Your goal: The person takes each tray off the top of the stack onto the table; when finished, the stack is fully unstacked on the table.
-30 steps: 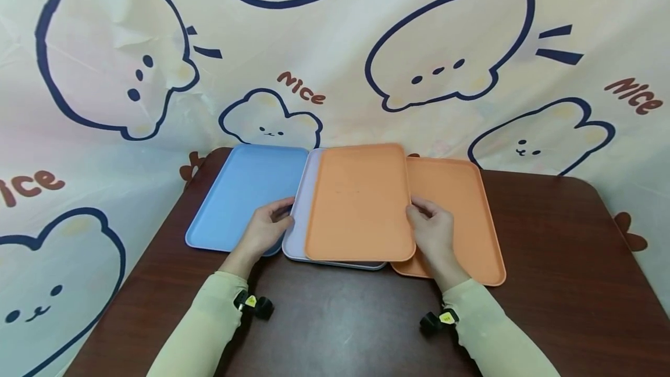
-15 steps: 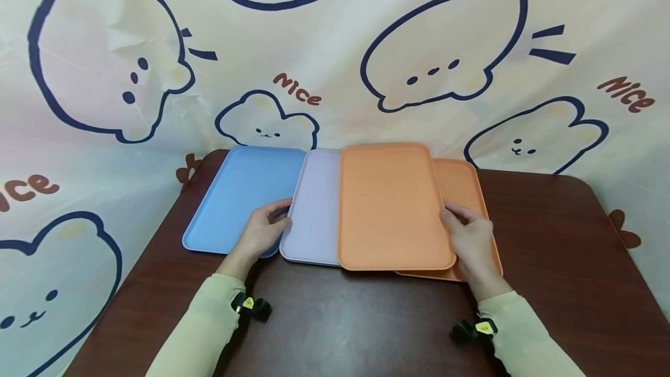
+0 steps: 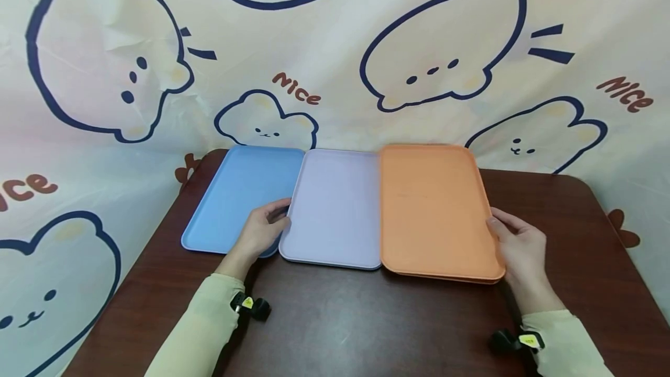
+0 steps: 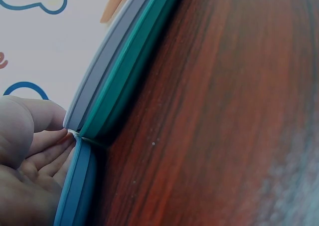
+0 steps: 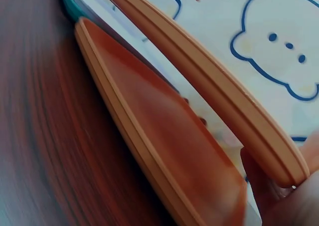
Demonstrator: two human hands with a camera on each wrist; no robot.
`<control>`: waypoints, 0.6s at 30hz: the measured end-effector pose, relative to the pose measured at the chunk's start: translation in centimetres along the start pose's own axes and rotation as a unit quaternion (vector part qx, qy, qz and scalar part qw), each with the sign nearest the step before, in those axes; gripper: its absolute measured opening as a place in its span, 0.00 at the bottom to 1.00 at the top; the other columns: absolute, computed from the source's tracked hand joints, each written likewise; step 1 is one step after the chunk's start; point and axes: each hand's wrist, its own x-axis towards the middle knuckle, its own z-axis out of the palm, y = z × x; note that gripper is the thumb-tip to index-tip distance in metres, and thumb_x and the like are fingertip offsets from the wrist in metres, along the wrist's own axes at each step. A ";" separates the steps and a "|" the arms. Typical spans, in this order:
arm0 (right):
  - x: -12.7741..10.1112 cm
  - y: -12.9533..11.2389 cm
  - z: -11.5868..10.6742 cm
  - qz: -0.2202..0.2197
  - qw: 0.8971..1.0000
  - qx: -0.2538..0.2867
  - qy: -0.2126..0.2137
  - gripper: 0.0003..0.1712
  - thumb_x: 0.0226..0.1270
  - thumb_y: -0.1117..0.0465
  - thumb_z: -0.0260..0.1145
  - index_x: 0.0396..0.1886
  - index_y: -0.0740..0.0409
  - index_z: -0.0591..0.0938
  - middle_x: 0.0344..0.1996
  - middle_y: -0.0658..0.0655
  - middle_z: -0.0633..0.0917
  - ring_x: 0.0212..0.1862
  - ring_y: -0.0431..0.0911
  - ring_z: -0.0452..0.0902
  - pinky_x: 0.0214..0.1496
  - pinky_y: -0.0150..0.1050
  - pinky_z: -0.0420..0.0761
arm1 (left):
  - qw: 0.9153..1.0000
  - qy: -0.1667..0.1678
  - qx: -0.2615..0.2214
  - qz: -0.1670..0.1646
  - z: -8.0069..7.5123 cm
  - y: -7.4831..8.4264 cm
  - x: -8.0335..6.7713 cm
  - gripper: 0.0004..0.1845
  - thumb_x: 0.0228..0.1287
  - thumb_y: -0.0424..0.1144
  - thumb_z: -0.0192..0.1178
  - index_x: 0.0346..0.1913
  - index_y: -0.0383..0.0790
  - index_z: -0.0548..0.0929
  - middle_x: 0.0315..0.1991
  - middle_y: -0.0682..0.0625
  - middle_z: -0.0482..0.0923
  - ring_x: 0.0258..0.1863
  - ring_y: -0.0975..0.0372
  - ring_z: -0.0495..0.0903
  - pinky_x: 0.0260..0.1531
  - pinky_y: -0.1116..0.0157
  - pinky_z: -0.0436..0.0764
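Observation:
Three trays lie side by side on the brown table (image 3: 366, 324): blue (image 3: 241, 191), lavender (image 3: 335, 208) and orange. My left hand (image 3: 264, 228) pinches the lavender tray's left rim (image 4: 99, 71), thumb on top; a teal rim (image 4: 129, 71) shows just under it. My right hand (image 3: 518, 243) grips the right edge of the upper orange tray (image 3: 431, 208), which is held almost squarely over a second orange tray (image 3: 450, 278). In the right wrist view the upper tray (image 5: 209, 86) is tilted above the lower one (image 5: 164, 136), with a gap between them.
A cream cloth (image 3: 335, 45) with cartoon animals hangs right behind the trays and drapes down at the left. Bare table surface lies in front of the trays and to the right of the orange pair. Black wrist mounts (image 3: 253, 305) sit on both sleeves.
The right hand has carried the upper orange tray rightward, off the lavender tray and over the other orange tray. The left hand has stayed on the lavender tray's edge.

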 end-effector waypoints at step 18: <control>3.6 0.9 -10.7 0.025 0.999 -0.007 0.026 0.30 0.51 0.45 0.72 0.57 0.43 0.81 0.31 0.35 0.79 0.26 0.32 0.81 0.22 0.33 0.81 | 1.000 0.013 0.020 -0.004 0.1 -2.1 0.9 0.24 0.67 0.33 0.55 0.66 0.42 0.71 0.67 0.45 0.67 0.64 0.52 0.69 0.61 0.55 0.72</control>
